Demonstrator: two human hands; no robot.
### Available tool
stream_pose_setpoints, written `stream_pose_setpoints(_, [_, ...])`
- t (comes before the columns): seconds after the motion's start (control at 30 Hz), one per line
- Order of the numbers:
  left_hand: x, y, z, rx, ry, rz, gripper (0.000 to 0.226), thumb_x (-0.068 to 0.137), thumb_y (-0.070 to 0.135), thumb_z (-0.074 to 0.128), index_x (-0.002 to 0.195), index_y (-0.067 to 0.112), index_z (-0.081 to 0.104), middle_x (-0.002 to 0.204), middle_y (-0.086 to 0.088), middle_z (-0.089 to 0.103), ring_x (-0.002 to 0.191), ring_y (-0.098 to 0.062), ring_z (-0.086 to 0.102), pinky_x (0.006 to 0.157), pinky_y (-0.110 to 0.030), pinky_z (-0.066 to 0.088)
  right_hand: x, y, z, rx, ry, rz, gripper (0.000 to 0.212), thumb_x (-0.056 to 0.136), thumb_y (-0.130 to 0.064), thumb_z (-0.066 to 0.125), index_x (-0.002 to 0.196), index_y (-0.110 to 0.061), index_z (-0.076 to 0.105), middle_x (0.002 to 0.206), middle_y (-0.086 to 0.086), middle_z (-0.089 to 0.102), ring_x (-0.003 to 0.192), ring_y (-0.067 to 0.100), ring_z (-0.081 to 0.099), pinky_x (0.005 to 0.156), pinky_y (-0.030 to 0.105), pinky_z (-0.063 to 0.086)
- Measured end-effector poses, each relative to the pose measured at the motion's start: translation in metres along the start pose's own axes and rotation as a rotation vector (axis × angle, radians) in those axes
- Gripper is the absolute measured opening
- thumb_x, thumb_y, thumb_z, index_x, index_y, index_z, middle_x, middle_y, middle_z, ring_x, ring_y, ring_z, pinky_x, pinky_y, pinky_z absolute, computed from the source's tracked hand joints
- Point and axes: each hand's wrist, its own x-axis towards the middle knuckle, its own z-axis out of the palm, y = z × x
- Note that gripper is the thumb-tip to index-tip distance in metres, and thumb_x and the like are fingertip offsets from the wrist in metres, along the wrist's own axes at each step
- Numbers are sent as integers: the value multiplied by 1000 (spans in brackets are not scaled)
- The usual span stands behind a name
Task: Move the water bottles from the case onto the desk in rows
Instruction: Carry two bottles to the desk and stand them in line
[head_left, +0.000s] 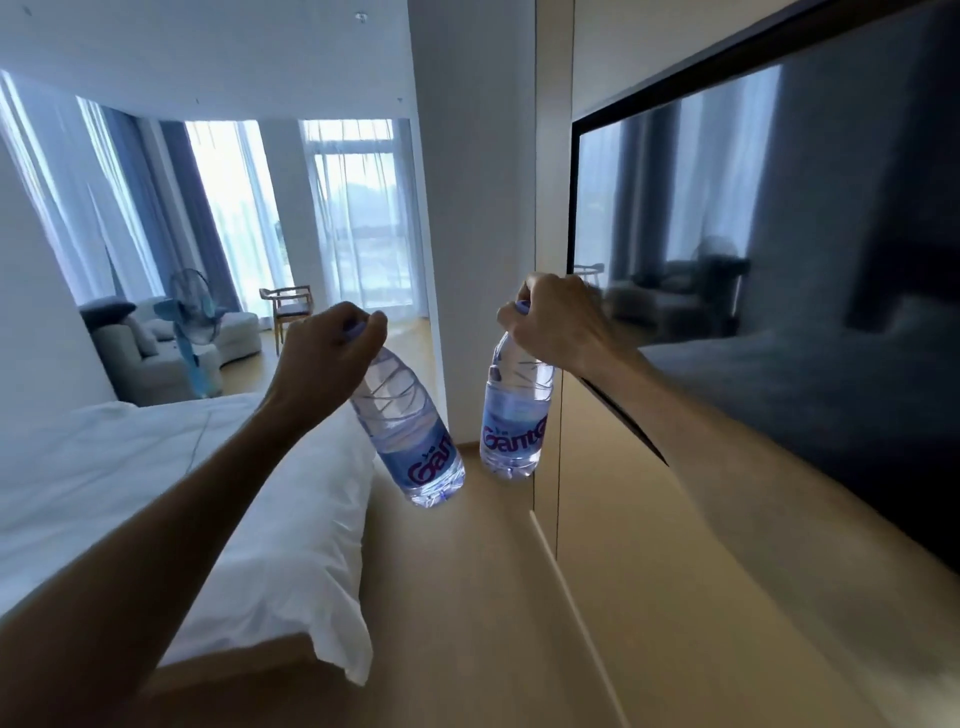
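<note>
Clear plastic bottles mid-frame | left hand (324, 348) grips tilted bottle (408, 431) by cap | right hand (553, 325) grips upright bottle (514, 415) by cap

A single view was supplied, from a wide-angle camera worn on the person's head. It faced forward along the passage between the bed (156, 493) at left and the wall-mounted screen (779, 291) at right, toward the far windows (358, 218). Both forearms entered from the lower corners; the hands sat close, near frame centre. Vertical lines bowed toward the edges. No second view was available for overlap.
</note>
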Motion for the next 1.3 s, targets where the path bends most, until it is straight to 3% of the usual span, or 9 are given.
stream_pose_setpoints(0.13, [38, -40, 25, 30, -16, -13, 25, 96, 28, 56, 79, 12, 63, 61, 12, 53, 56, -1, 49, 52, -20, 35, 50, 21, 43, 61, -8, -35, 22, 88, -31, 55, 81, -10, 58, 69, -2, 57, 71, 20, 57, 54, 25, 35])
stream_pose_setpoints(0.23, [63, -74, 47, 53, 0, -24, 24, 96, 28, 56, 78, 13, 62, 62, 15, 51, 57, 0, 48, 53, -21, 34, 87, 32, 79, 79, -24, -60, 24, 88, -31, 54, 85, -8, 60, 73, 3, 60, 75, 24, 59, 66, 32, 48])
stream_pose_setpoints(0.3, [82, -99, 62, 56, 0, -31, 24, 96, 29, 56, 78, 13, 62, 62, 15, 52, 57, 0, 48, 53, -21, 34, 113, 38, 104, 99, -27, -74, 24, 88, -30, 54, 84, -7, 60, 72, 4, 60, 74, 24, 60, 69, 36, 51])
stream_pose_setpoints(0.5, [152, -187, 108, 31, 9, -27, 27, 96, 27, 56, 79, 8, 65, 61, 10, 54, 55, 0, 48, 49, -6, 31, 201, 55, 185, 84, -20, -89, 25, 89, -29, 54, 79, -7, 59, 67, 4, 58, 66, 19, 57, 62, 27, 38])
stream_pose_setpoints(0.63, [205, -248, 138, -2, 10, -45, 29, 97, 28, 56, 85, 4, 68, 67, -1, 62, 58, -3, 53, 51, -4, 34, 263, 66, 235, 82, -46, -66, 24, 90, -29, 54, 77, -9, 57, 66, 2, 57, 67, 20, 57, 62, 26, 38])
stream_pose_setpoints(0.8, [265, -314, 176, 6, 8, -50, 30, 97, 29, 56, 89, 3, 70, 75, -8, 68, 63, -13, 59, 59, -20, 43, 327, 85, 294, 97, -73, -49, 22, 93, -29, 55, 84, -9, 58, 69, 2, 56, 73, 22, 61, 69, 30, 49])
stream_pose_setpoints(0.97, [318, -375, 218, 27, -10, -55, 28, 97, 26, 57, 89, 2, 69, 71, -3, 64, 59, -1, 55, 52, -3, 36, 394, 111, 359, 118, -79, -34, 22, 91, -29, 55, 83, -9, 58, 71, 3, 58, 75, 25, 63, 74, 35, 54])
stream_pose_setpoints(1.13, [372, -437, 266, 67, -51, -57, 25, 96, 27, 56, 88, 6, 67, 66, 6, 57, 59, -4, 54, 55, -19, 40, 468, 142, 428, 131, -73, -60, 25, 90, -26, 55, 77, -6, 60, 65, 3, 58, 68, 22, 60, 68, 32, 47])
stream_pose_setpoints(1.3, [440, -487, 313, 134, -75, -51, 25, 97, 25, 56, 86, 5, 65, 67, 1, 58, 61, -14, 55, 61, -29, 44, 556, 169, 487, 153, -75, -125, 19, 90, -27, 56, 77, -13, 53, 61, -7, 49, 57, 5, 47, 54, 22, 33])
